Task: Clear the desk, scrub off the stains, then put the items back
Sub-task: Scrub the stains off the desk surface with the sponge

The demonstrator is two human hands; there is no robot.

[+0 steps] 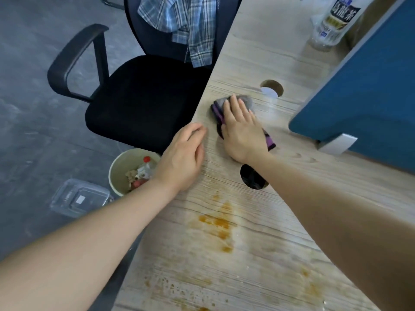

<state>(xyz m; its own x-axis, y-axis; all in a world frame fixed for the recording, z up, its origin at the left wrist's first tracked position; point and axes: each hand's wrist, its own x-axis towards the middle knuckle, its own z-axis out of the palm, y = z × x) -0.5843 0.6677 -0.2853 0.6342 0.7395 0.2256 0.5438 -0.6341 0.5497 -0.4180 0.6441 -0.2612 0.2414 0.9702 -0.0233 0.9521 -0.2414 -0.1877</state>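
Note:
My right hand (pixel 242 129) lies flat with straight fingers on a grey and purple cloth (pixel 219 107), pressing it onto the light wooden desk (pixel 258 52) just below a round cable hole (pixel 272 86). The desk's left edge has my left hand (pixel 183 157) resting on it with relaxed fingers, holding nothing. Orange-brown stains (pixel 216 223) spread over the near part of the desk, with more specks (pixel 166 286) toward the front edge. A second cable hole (pixel 252 179) is partly hidden by my right forearm.
A plastic bottle (pixel 332 19) stands at the far right of the desk beside a blue partition (pixel 370 86). Left of the desk are a black office chair (pixel 143 97) with a plaid shirt (pixel 186 23), a waste bin (pixel 128 169) with rubbish, and a clear plastic box (pixel 78 197) on the floor.

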